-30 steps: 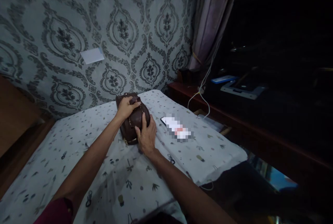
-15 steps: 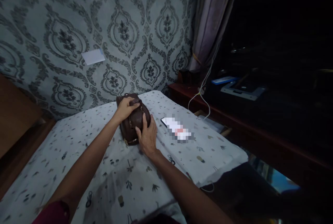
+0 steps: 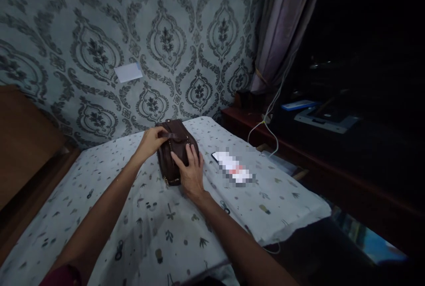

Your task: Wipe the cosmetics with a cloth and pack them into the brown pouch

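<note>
A small brown leather bag with gold-coloured zips lies on the patterned white cloth. At its left side, my left hand pinches the end of a dark strap that crosses the bag's top. My right hand rests against the near right part of the bag, fingers spread over its surface. A phone with a lit, blurred-out screen lies on the cloth to the right of the bag.
The bed-like surface under the cloth meets a patterned wall with a white card on it. A brown box stands at the left. On the right are a dark red desk and a white cable.
My left hand has shifted from the bag's top to its left side, drawing the strap with it. My right hand stays on the bag, its fingers more spread. The view has turned slightly left.
</note>
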`<state>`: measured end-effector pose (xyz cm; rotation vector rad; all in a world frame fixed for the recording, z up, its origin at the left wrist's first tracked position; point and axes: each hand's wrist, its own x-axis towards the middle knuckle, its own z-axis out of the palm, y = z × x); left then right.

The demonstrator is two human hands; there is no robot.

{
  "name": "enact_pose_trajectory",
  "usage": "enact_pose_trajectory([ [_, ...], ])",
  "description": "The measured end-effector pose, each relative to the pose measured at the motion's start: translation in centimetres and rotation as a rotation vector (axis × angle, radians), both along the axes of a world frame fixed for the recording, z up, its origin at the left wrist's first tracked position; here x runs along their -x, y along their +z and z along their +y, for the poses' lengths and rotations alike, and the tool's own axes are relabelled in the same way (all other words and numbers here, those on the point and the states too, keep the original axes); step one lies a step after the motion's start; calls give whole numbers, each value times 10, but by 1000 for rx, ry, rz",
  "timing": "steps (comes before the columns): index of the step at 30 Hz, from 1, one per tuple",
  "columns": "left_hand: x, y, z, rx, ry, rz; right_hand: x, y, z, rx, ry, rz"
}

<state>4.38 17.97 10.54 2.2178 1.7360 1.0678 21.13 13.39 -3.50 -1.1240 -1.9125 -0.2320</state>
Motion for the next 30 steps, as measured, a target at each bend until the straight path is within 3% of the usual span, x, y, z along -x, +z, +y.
enact_pose_trajectory([
  [21, -2, -1, 2, -69, 34, 69, 0, 5, -2, -32, 36, 0],
  [30, -10, 2, -14, -118, 68, 133, -2, 8, -3, -4, 76, -7],
])
